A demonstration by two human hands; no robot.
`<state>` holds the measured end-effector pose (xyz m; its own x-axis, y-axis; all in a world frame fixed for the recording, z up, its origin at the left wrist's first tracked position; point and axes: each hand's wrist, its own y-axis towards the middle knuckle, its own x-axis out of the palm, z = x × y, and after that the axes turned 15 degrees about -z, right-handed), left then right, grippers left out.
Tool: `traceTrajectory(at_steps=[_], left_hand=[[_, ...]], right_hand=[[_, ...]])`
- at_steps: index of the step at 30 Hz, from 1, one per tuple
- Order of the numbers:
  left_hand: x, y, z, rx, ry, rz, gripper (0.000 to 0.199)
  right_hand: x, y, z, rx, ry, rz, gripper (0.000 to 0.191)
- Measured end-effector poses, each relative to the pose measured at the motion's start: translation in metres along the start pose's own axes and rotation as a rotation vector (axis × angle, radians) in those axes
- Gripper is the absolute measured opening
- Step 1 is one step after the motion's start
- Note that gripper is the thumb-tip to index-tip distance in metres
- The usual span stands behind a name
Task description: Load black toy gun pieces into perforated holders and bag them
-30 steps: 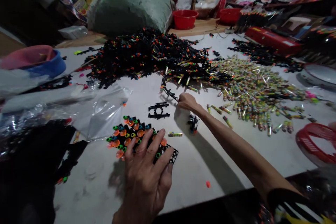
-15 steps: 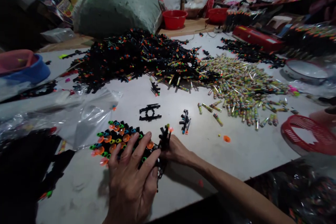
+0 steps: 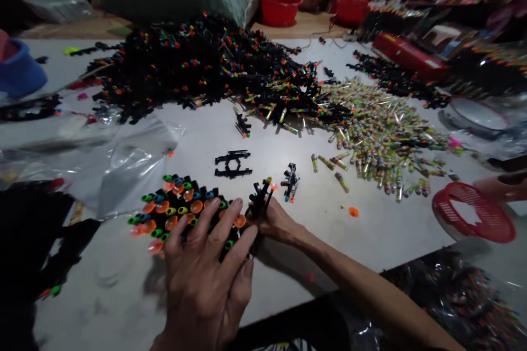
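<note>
A cluster of small black toy guns (image 3: 197, 207) with orange, green, blue and yellow tips lies on the white table at lower centre. My left hand (image 3: 209, 263) rests over its near side, fingers spread and touching it. Beside the cluster's right end, my right hand (image 3: 274, 222) is closed round a black toy gun (image 3: 259, 197) with yellow and orange tips; part of its fingers is hidden. Above the hands lie a black frame-shaped piece (image 3: 233, 164) and another small black toy gun (image 3: 290, 181).
A big pile of black toy guns (image 3: 164, 66) spans the back. Candy-filled tubes (image 3: 382, 131) are heaped at right, near a red basket (image 3: 473, 213). Clear plastic bags (image 3: 132, 164) lie at left, a blue basin (image 3: 20, 71) behind them. Red basins (image 3: 280, 8) stand farther back.
The view has tilted down and shifted slightly, so the person at the back is out of frame. Both hands keep nearly the same places at the cluster.
</note>
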<state>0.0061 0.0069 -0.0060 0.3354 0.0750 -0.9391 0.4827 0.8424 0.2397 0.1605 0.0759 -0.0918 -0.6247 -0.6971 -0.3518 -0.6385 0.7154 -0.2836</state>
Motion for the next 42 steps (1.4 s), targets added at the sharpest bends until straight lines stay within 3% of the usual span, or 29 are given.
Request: traceTrajectory(at_steps=[2, 4, 7, 9, 10, 13, 14, 15, 17, 19, 24, 27, 29, 33, 36, 39, 42], left_hand=[[-0.003, 0.002, 0.005, -0.033, -0.026, 0.001, 0.046], [-0.005, 0.003, 0.006, -0.014, -0.017, -0.009, 0.053], [-0.007, 0.004, 0.001, 0.028, 0.025, -0.055, 0.050], [-0.008, 0.005, -0.003, 0.024, 0.036, -0.060, 0.046], [-0.008, 0.005, -0.005, 0.012, 0.037, -0.047, 0.044], [-0.007, 0.008, -0.007, -0.026, 0.054, -0.018, 0.042], [-0.007, 0.009, -0.007, -0.036, 0.065, -0.021, 0.041], [-0.006, 0.010, -0.006, -0.042, 0.075, -0.030, 0.041], [-0.006, 0.011, -0.005, -0.043, 0.092, -0.049, 0.042], [-0.005, 0.011, -0.005, -0.039, 0.101, -0.049, 0.042], [-0.002, 0.011, -0.007, -0.027, 0.104, -0.021, 0.044], [0.002, 0.011, -0.009, -0.008, 0.112, 0.034, 0.044], [0.005, 0.012, -0.012, 0.019, 0.129, 0.074, 0.044], [0.011, 0.013, -0.018, 0.064, 0.175, 0.117, 0.046], [0.018, 0.013, -0.021, 0.015, 0.179, 0.144, 0.044], [0.020, 0.013, -0.021, -0.001, 0.180, 0.157, 0.041], [0.014, 0.012, -0.016, 0.029, 0.154, 0.131, 0.043]], right_hand=[[0.007, -0.002, -0.005, -0.028, -0.321, -0.015, 0.006], [0.011, -0.004, -0.011, -0.021, -0.521, -0.031, 0.015], [-0.006, 0.000, -0.015, 0.010, -0.501, -0.178, 0.017], [-0.040, 0.009, -0.014, 0.013, -0.407, -0.224, 0.021], [-0.062, 0.015, -0.012, 0.021, -0.394, -0.162, 0.026], [-0.140, 0.036, 0.000, 0.268, -0.588, 0.439, 0.036], [-0.163, 0.043, 0.005, 0.361, -0.651, 0.573, 0.042], [-0.182, 0.048, 0.011, 0.434, -0.699, 0.624, 0.049], [-0.203, 0.055, 0.023, 0.516, -0.767, 0.575, 0.054], [-0.199, 0.056, 0.033, 0.529, -0.811, 0.475, 0.046], [-0.133, 0.029, 0.039, 0.394, -0.824, 0.342, 0.032], [-0.113, 0.011, 0.037, 0.292, -0.806, 0.215, 0.027], [-0.122, 0.007, 0.035, 0.320, -0.801, 0.244, 0.027], [-0.173, 0.016, 0.035, 0.543, -0.783, 0.472, 0.035], [-0.201, 0.026, 0.039, 0.597, -0.771, 0.505, 0.027], [-0.200, 0.025, 0.040, 0.548, -0.753, 0.496, 0.020], [-0.172, 0.014, 0.036, 0.470, -0.691, 0.485, 0.018]])
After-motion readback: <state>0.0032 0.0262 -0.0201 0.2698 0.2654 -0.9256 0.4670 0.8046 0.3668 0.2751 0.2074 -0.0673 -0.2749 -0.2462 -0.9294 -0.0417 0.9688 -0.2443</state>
